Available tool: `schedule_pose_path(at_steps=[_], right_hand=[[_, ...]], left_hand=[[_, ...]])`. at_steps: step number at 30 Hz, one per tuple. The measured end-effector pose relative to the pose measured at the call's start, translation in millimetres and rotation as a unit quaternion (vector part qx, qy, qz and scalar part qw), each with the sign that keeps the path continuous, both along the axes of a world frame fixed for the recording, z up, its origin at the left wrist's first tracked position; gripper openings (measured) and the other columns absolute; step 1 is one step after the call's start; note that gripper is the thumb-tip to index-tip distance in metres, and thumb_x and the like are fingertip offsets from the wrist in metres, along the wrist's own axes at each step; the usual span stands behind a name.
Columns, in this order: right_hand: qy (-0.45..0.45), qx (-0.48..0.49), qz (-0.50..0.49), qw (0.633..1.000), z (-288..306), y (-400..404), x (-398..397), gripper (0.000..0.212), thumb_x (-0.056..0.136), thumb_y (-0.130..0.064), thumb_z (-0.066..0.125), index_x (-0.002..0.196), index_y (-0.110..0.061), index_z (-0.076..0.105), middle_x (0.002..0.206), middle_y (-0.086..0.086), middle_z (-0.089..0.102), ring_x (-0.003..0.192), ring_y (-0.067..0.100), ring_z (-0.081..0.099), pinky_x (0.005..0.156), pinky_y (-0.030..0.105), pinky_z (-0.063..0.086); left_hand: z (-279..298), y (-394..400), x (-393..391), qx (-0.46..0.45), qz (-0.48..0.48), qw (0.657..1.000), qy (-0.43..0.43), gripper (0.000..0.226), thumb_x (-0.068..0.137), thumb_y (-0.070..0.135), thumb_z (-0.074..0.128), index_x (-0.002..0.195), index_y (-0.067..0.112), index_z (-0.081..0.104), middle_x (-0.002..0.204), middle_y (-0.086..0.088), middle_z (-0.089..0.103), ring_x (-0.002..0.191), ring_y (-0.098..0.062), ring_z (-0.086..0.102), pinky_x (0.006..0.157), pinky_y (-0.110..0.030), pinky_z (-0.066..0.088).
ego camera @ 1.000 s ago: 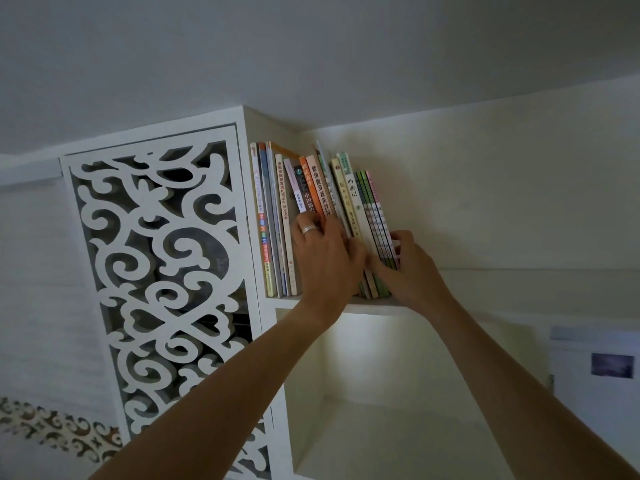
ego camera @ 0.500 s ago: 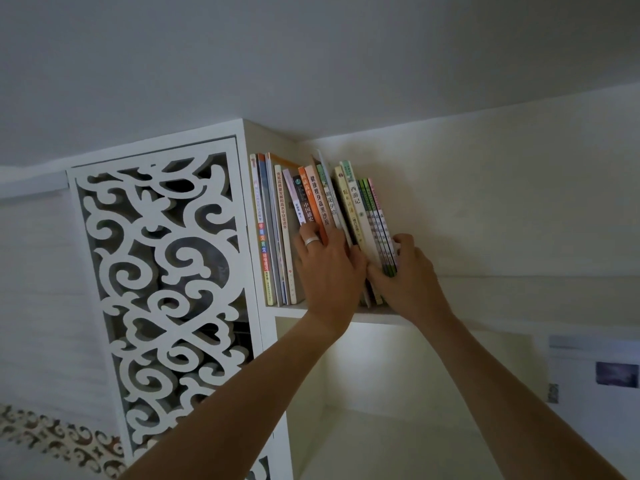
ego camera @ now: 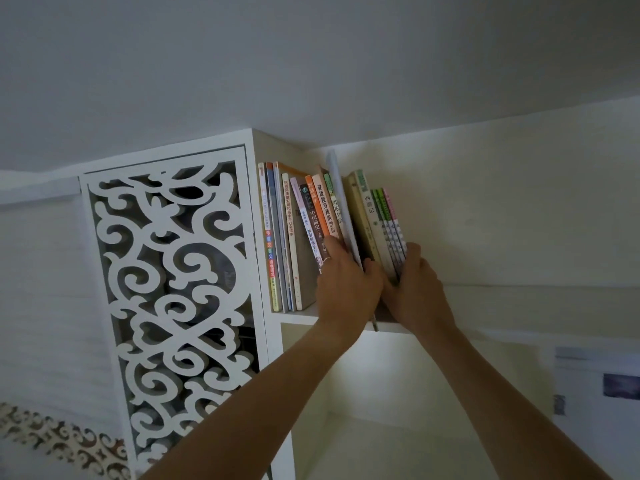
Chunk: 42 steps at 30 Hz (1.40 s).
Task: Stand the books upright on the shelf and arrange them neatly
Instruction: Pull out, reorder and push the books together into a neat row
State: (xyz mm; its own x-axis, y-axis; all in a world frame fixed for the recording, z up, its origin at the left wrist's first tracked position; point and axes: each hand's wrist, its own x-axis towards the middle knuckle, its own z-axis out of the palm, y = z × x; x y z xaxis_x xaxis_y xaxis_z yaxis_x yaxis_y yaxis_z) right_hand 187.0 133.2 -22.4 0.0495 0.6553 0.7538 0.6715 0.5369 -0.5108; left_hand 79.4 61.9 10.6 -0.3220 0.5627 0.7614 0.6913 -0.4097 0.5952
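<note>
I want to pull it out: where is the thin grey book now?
Head view: the thin grey book sticks up mid-row, leaning, between the orange books and beige book.

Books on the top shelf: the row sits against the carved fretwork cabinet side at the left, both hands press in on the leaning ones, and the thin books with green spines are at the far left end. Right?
Not quite. In the head view the thin green-spined books are at the right end of the row, by the right hand. The rest holds: the row sits against the fretwork cabinet, and the left hand also presses in.
</note>
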Motion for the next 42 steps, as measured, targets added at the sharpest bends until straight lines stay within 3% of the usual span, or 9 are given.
schedule_pose_path(at_steps=[7, 12, 15, 18, 23, 27, 29, 32, 42], right_hand=[[-0.027, -0.005, -0.020, 0.999, 0.4, -0.4, -1.4, 0.061, 0.090, -0.067, 0.054, 0.123, -0.019, 0.034, 0.105, 0.006, 0.055, 0.084, 0.028, 0.058, 0.063, 0.036, 0.052], [-0.040, -0.004, -0.042, 0.998, 6.4, -0.5, -10.1, 0.048, 0.092, -0.054, 0.055, 0.113, -0.016, 0.035, 0.097, 0.008, 0.057, 0.074, 0.027, 0.058, 0.053, 0.027, 0.043], [-0.035, 0.009, -0.053, 0.998, 9.8, -4.7, -26.9, 0.047, 0.093, -0.051, 0.056, 0.113, -0.013, 0.037, 0.095, 0.009, 0.060, 0.071, 0.027, 0.061, 0.055, 0.035, 0.055], [-0.019, 0.024, -0.071, 0.997, 5.8, -11.8, -41.3, 0.049, 0.094, -0.050, 0.052, 0.116, -0.008, 0.041, 0.095, 0.012, 0.061, 0.070, 0.028, 0.060, 0.056, 0.038, 0.054], [0.059, 0.015, -0.034, 0.998, 1.2, -19.5, -48.7, 0.068, 0.095, -0.063, 0.042, 0.142, -0.016, 0.029, 0.115, 0.015, 0.055, 0.078, 0.030, 0.059, 0.060, 0.038, 0.052], [0.041, -0.006, -0.022, 0.999, 1.2, -20.4, -56.3, 0.093, 0.085, -0.082, 0.043, 0.152, -0.024, 0.012, 0.133, 0.017, 0.044, 0.103, 0.038, 0.059, 0.076, 0.048, 0.057], [0.034, -0.001, -0.044, 0.998, 0.1, -19.9, -60.5, 0.106, 0.079, -0.085, 0.050, 0.153, -0.019, 0.011, 0.144, 0.019, 0.035, 0.118, 0.045, 0.053, 0.087, 0.055, 0.056], [0.023, 0.032, -0.100, 0.994, -1.9, -21.5, -68.3, 0.124, 0.072, -0.084, 0.062, 0.157, -0.009, 0.010, 0.160, 0.025, 0.017, 0.142, 0.048, 0.031, 0.110, 0.062, 0.039], [0.043, 0.052, -0.125, 0.990, 0.9, -28.5, -108.1, 0.138, 0.059, -0.087, 0.069, 0.163, -0.019, 0.008, 0.163, 0.025, 0.012, 0.150, 0.047, 0.014, 0.117, 0.068, 0.014]], left_hand=[[5.6, -14.7, -8.0, -0.017, -0.025, 0.999, 0.010, 0.049, 0.106, 0.009, 0.047, 0.149, 0.023, 0.028, 0.120, -0.005, 0.065, 0.097, -0.026, 0.073, 0.081, -0.043, 0.065], [1.4, -43.9, -28.7, 0.008, -0.042, 0.999, 0.025, 0.046, 0.106, 0.011, 0.046, 0.147, 0.026, 0.030, 0.134, -0.008, 0.062, 0.100, -0.026, 0.073, 0.076, -0.044, 0.066], [1.0, -59.8, -45.5, 0.025, -0.017, 0.999, 0.029, 0.038, 0.107, 0.016, 0.046, 0.142, 0.024, 0.034, 0.127, -0.007, 0.067, 0.092, -0.023, 0.075, 0.067, -0.042, 0.066], [-0.4, -69.6, -58.5, 0.025, 0.024, 0.999, 0.040, 0.035, 0.107, 0.018, 0.045, 0.140, 0.023, 0.035, 0.113, -0.005, 0.072, 0.080, -0.021, 0.074, 0.061, -0.034, 0.064], [-3.4, -83.0, -63.9, 0.043, 0.088, 0.994, 0.053, 0.032, 0.105, 0.027, 0.036, 0.137, 0.024, 0.031, 0.099, -0.005, 0.068, 0.077, -0.024, 0.070, 0.059, -0.037, 0.061], [1.5, -87.1, -85.0, 0.062, 0.148, 0.985, 0.055, 0.030, 0.104, 0.018, 0.041, 0.132, 0.017, 0.031, 0.091, -0.004, 0.060, 0.071, -0.026, 0.064, 0.055, -0.038, 0.056], [2.8, -86.7, -97.7, 0.065, 0.173, 0.981, 0.052, 0.032, 0.104, 0.021, 0.045, 0.133, 0.017, 0.031, 0.093, -0.007, 0.063, 0.072, -0.029, 0.067, 0.058, -0.046, 0.059], [-0.6, -90.9, -110.7, 0.056, 0.189, 0.979, 0.056, 0.030, 0.103, 0.024, 0.045, 0.129, 0.019, 0.031, 0.095, -0.009, 0.065, 0.073, -0.030, 0.069, 0.057, -0.048, 0.060], [-14.7, -99.3, -126.9, 0.050, 0.186, 0.978, 0.086, 0.039, 0.105, 0.020, 0.048, 0.140, 0.023, 0.030, 0.095, -0.005, 0.066, 0.071, -0.026, 0.066, 0.061, -0.048, 0.058]])
